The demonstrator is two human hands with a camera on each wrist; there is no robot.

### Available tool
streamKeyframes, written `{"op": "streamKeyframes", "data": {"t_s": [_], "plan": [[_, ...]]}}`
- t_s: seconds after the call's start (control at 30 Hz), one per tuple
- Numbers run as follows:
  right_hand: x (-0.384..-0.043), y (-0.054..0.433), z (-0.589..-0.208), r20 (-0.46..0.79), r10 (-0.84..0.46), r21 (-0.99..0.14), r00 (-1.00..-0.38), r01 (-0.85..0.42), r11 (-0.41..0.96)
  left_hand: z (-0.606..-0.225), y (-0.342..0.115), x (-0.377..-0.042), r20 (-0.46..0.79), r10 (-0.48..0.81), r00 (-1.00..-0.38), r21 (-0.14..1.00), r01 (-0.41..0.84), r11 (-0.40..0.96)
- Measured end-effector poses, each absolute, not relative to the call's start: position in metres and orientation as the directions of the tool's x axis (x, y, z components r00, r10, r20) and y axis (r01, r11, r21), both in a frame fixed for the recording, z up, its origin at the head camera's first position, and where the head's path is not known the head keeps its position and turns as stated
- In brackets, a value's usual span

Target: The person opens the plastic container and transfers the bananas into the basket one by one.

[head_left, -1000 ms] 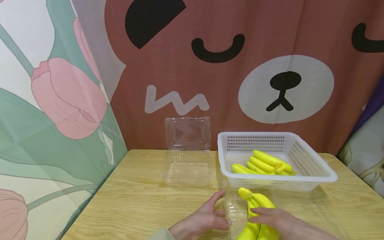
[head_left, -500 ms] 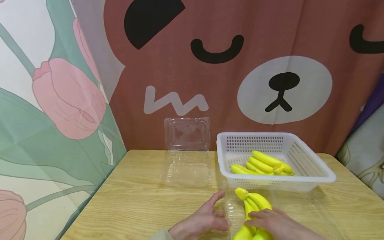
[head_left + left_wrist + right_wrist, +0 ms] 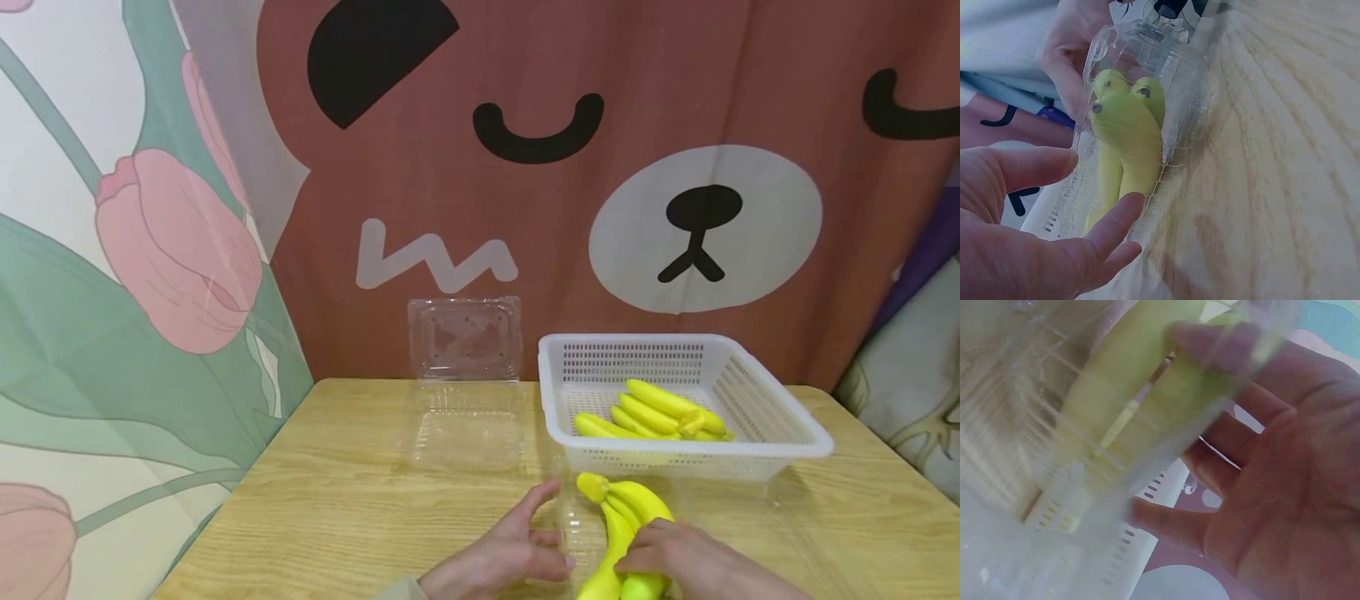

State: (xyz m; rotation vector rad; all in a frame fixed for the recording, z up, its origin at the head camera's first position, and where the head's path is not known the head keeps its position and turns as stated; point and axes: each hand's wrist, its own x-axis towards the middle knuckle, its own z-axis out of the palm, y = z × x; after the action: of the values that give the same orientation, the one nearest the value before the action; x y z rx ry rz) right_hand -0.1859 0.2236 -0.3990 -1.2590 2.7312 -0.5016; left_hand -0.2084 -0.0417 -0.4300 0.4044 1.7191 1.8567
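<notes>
A bunch of yellow bananas (image 3: 617,533) lies in a clear plastic clamshell box (image 3: 576,527) at the front of the table, its stem end pointing away from me. Over the bunch's right side, my right hand (image 3: 678,557) grips the bananas with bent fingers; the right wrist view has its thumb lying across them behind the clear wall. My left hand (image 3: 510,546) is at the box's left side with thumb and fingers spread. In the left wrist view its thumb tip meets the rim and a fingertip lies along the wall. The bananas' lower ends (image 3: 1127,119) show through the plastic there.
A white perforated basket (image 3: 551,392) holding more bananas (image 3: 660,412) stands just behind the box. Left of it, a second clear clamshell (image 3: 468,433) stands with its lid (image 3: 465,337) raised. A curtain with a bear face (image 3: 420,192) hangs behind the wooden table (image 3: 330,500).
My right hand has slid left and its fingers have bent further over the bananas. The bunch has shifted left inside the box, towards my left hand, which has stayed put.
</notes>
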Motion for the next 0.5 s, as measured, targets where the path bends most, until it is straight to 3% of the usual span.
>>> {"op": "streamKeyframes", "data": {"t_s": [0.27,0.5], "plan": [[-0.176,0.222,-0.384,-0.044,-0.680,-0.446,-0.732,-0.594,0.669,-0.430,-0.041,-0.206,-0.143,0.600,-0.787,0.979,-0.201,-0.030],[-0.171,0.222,-0.373,-0.071,-0.650,-0.500,-0.756,-0.537,0.679,-0.430,-0.040,-0.206,-0.151,0.577,-0.802,0.982,-0.190,-0.007]]}}
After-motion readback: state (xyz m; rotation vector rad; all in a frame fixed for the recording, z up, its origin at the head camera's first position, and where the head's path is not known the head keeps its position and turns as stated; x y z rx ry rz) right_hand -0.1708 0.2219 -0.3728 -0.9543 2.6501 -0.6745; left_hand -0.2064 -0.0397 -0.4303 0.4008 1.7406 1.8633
